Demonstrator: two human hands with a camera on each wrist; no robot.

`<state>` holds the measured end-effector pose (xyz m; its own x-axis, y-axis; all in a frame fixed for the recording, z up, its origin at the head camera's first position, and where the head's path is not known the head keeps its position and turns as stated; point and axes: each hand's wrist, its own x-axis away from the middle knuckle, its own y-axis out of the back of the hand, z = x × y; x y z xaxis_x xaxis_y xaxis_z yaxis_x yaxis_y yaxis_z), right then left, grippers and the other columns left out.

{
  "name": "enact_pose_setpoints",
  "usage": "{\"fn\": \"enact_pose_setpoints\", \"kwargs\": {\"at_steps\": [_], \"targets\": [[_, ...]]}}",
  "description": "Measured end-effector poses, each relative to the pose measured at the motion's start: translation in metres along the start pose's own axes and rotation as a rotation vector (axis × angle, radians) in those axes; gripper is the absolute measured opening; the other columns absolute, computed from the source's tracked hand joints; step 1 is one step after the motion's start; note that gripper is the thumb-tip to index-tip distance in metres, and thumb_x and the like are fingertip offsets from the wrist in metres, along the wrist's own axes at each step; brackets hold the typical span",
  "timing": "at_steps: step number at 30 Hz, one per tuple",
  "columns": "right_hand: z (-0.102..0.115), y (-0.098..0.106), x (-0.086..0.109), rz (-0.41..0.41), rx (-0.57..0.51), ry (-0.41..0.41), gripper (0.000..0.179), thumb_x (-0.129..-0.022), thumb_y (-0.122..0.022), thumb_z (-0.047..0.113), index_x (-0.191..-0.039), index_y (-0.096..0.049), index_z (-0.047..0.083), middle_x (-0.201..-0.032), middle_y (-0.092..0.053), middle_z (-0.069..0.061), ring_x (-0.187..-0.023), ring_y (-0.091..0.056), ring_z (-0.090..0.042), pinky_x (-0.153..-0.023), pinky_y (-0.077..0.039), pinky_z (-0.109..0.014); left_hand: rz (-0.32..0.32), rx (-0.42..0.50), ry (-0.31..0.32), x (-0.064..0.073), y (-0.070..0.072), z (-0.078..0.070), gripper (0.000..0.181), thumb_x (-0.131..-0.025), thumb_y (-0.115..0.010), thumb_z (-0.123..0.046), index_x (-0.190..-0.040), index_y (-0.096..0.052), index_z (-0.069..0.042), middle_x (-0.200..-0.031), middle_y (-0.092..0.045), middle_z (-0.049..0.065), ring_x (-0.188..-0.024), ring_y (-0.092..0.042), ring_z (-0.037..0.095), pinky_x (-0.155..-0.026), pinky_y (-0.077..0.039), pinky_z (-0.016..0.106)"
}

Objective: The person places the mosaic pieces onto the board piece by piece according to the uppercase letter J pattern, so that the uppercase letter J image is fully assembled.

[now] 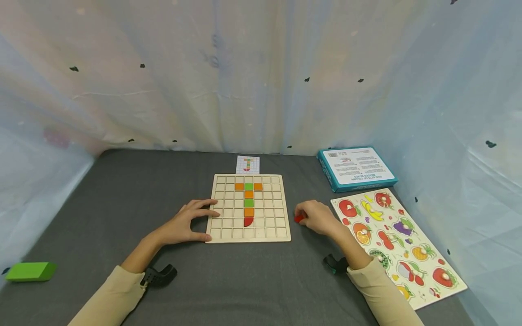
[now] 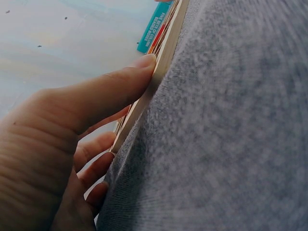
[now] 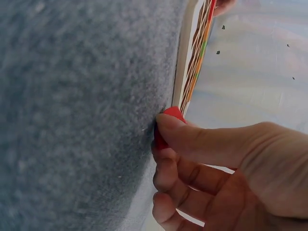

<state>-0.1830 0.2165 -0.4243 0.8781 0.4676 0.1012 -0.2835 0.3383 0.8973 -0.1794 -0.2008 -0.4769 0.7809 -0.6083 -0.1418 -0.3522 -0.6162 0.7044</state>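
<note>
A pale wooden grid board (image 1: 271, 228) lies in the middle of the dark cloth. Orange and green square tiles form a T-shaped column on it, with a red quarter-round tile (image 1: 248, 222) at its lower end. My left hand (image 1: 185, 224) rests at the board's left edge, fingers spread and fairly straight, thumb (image 2: 122, 86) against the rim. Just right of the board, my right hand (image 1: 320, 218) pinches a small red piece (image 3: 172, 114) between thumb and fingers, close to the cloth. Those fingers partly hide the piece.
Behind the board lies a small card (image 1: 248, 165) printed with a J-like coloured figure. At the right are a teal box (image 1: 359, 167) and a fruit-picture board (image 1: 397, 244), partly under my right forearm. A green block (image 1: 30, 271) sits far left. Pale sheeting hangs behind.
</note>
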Motion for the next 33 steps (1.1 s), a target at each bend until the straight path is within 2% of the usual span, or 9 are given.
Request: {"fn": "enact_pose_setpoints", "kwargs": {"at_steps": [5, 10, 13, 16, 19, 21, 26, 30, 33], "targets": [[0.005, 0.001, -0.003, -0.014, -0.006, 0.022, 0.010, -0.086, -0.075, 0.001, -0.089, -0.071, 0.010, -0.079, -0.062, 0.001, -0.069, -0.052, -0.014, -0.063, -0.044, -0.033, -0.002, -0.003, -0.005, 0.000, 0.000, 0.000, 0.062, -0.076, -0.087, -0.042, -0.130, -0.067, -0.021, -0.156, -0.038, 0.008, -0.139, -0.029, 0.031, -0.102, -0.018, 0.065], [0.021, 0.001, -0.015, -0.070, -0.080, 0.114, 0.009, -0.088, -0.072, 0.000, -0.094, -0.072, 0.007, -0.085, -0.068, -0.002, -0.073, -0.057, -0.013, -0.067, -0.048, -0.032, -0.001, -0.005, -0.012, 0.000, 0.000, 0.002, 0.062, -0.076, -0.086, -0.043, -0.131, -0.067, -0.022, -0.156, -0.038, 0.007, -0.139, -0.029, 0.031, -0.102, -0.018, 0.065], [0.035, -0.002, -0.026, -0.058, -0.172, 0.199, 0.009, -0.090, -0.070, -0.001, -0.098, -0.071, 0.002, -0.085, -0.068, -0.003, -0.074, -0.058, -0.011, -0.067, -0.049, -0.029, -0.002, -0.008, -0.021, 0.000, -0.001, 0.003, 0.061, -0.076, -0.086, -0.043, -0.131, -0.067, -0.022, -0.156, -0.038, 0.007, -0.139, -0.030, 0.031, -0.102, -0.018, 0.065], [0.051, -0.008, -0.035, -0.016, -0.256, 0.292, 0.016, -0.091, -0.067, -0.004, -0.107, -0.071, -0.003, -0.089, -0.070, -0.007, -0.074, -0.059, -0.010, -0.068, -0.049, -0.026, -0.004, -0.008, -0.028, 0.000, -0.001, 0.004, 0.061, -0.076, -0.086, -0.043, -0.131, -0.067, -0.021, -0.156, -0.038, 0.008, -0.139, -0.030, 0.032, -0.102, -0.018, 0.066], [0.066, -0.015, -0.043, 0.026, -0.287, 0.353, 0.022, -0.092, -0.066, -0.005, -0.113, -0.071, -0.005, -0.096, -0.072, -0.011, -0.074, -0.057, -0.010, -0.068, -0.049, -0.024, -0.004, -0.007, -0.028, 0.000, -0.002, 0.004, 0.062, -0.076, -0.086, -0.043, -0.131, -0.067, -0.022, -0.156, -0.038, 0.008, -0.139, -0.029, 0.032, -0.102, -0.017, 0.067], [0.076, -0.019, -0.047, 0.044, -0.286, 0.364, 0.021, -0.092, -0.067, -0.004, -0.112, -0.071, -0.004, -0.095, -0.072, -0.011, -0.072, -0.056, -0.010, -0.067, -0.048, -0.024, -0.004, -0.008, -0.027, 0.000, -0.002, 0.004, 0.061, -0.077, -0.086, -0.044, -0.131, -0.067, -0.023, -0.156, -0.038, 0.008, -0.140, -0.029, 0.032, -0.103, -0.016, 0.068], [0.094, -0.029, -0.062, 0.050, -0.305, 0.331, 0.014, -0.089, -0.071, -0.003, -0.103, -0.069, -0.002, -0.085, -0.068, -0.006, -0.073, -0.058, -0.010, -0.069, -0.048, -0.023, -0.007, -0.004, -0.027, 0.000, -0.001, 0.003, 0.061, -0.077, -0.086, -0.043, -0.131, -0.067, -0.023, -0.156, -0.038, 0.008, -0.140, -0.028, 0.033, -0.103, -0.016, 0.068], [0.103, -0.037, -0.073, 0.063, -0.360, 0.322, 0.012, -0.088, -0.072, -0.004, -0.100, -0.069, -0.004, -0.087, -0.069, -0.008, -0.074, -0.060, -0.010, -0.069, -0.049, -0.022, -0.011, -0.006, -0.031, 0.001, -0.001, 0.004, 0.061, -0.077, -0.086, -0.043, -0.131, -0.067, -0.023, -0.156, -0.038, 0.007, -0.141, -0.028, 0.033, -0.102, -0.016, 0.069], [0.107, -0.041, -0.078, 0.082, -0.340, 0.337, 0.009, -0.088, -0.072, -0.005, -0.098, -0.072, -0.003, -0.086, -0.069, -0.008, -0.071, -0.057, -0.011, -0.066, -0.048, -0.022, -0.011, -0.007, -0.036, 0.001, -0.002, 0.004, 0.061, -0.077, -0.086, -0.044, -0.131, -0.067, -0.023, -0.155, -0.038, 0.007, -0.140, -0.028, 0.032, -0.102, -0.016, 0.069]]}}
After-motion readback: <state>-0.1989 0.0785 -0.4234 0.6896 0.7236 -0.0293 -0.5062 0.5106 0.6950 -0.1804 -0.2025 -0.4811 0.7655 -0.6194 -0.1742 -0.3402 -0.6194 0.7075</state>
